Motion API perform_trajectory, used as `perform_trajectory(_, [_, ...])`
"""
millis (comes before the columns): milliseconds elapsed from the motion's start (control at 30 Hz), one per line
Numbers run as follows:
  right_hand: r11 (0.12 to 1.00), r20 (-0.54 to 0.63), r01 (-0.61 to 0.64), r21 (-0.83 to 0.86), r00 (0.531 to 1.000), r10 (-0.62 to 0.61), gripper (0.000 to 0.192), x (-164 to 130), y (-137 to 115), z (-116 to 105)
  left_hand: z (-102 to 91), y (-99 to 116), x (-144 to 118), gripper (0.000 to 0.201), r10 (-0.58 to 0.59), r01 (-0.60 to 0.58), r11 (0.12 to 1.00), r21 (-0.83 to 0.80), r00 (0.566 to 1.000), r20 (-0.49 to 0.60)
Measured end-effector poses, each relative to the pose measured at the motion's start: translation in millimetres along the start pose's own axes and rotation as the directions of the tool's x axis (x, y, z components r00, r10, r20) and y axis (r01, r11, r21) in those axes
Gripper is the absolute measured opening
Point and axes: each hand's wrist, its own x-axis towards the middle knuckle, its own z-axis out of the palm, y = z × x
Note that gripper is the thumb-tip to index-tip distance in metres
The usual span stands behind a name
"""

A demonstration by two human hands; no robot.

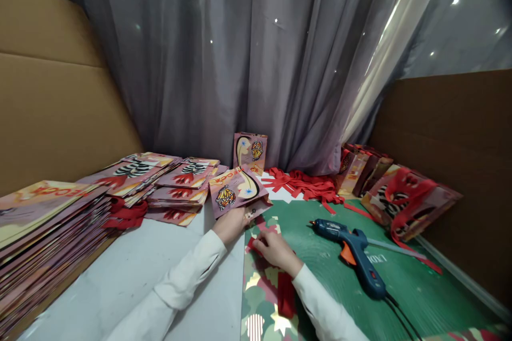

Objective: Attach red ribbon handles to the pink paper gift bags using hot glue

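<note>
My left hand grips the near edge of a printed paper bag, its fingers partly hidden behind the paper. The bag is tilted and carries a butterfly and a drawn face. Just right of it, my right hand is closed in a pinch on a red ribbon, whose end pokes out at the fingertips. The ribbon's other part hangs below my right wrist over the patterned board edge. A blue glue gun with an orange trigger lies on the green board, right of my right hand.
Stacks of flat printed bags fill the left side. Another bag stands upright by the grey curtain. A heap of red ribbons lies behind the board. Finished-looking bags with ribbons lean at right. Cardboard walls flank both sides.
</note>
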Motion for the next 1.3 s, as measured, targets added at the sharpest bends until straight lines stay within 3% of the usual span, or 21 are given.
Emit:
perform_trajectory(200, [0.998,-0.045,0.02,-0.064,0.999,-0.023,0.005,7.6,-9.7,16.8,-12.6,-2.0,0.1,0.038,-0.095,0.094,0.995,0.045,0.995,0.032])
perform_trajectory(500, [0.974,0.014,0.127,0.185,0.991,-0.132,0.019,4.3,-7.1,18.8,-28.2,2.9,-3.1,0.037,-0.16,0.154,0.985,0.075,0.983,0.092])
perform_trajectory(600, [0.923,-0.04,0.146,0.356,0.989,-0.141,0.009,10.7,-8.5,22.8,-26.0,5.4,-3.4,0.036,-0.175,0.168,0.983,0.073,0.978,0.109])
perform_trajectory(767, [0.808,-0.166,0.154,0.569,0.984,-0.07,0.021,20.1,-9.9,26.9,-19.7,7.7,-3.3,0.033,-0.168,0.162,0.985,0.06,0.98,0.109])
perform_trajectory(967, [0.727,-0.24,0.187,0.66,0.97,-0.031,0.026,14.5,-11.3,26.9,-19.2,8.4,-4.2,0.033,-0.127,0.125,0.992,0.028,0.988,0.085])
perform_trajectory(1300, [0.647,-0.215,0.173,0.742,0.976,-0.014,0.027,12.0,-15.0,26.0,-18.5,8.0,-5.7,0.028,-0.13,0.129,0.991,0.02,0.99,0.048])
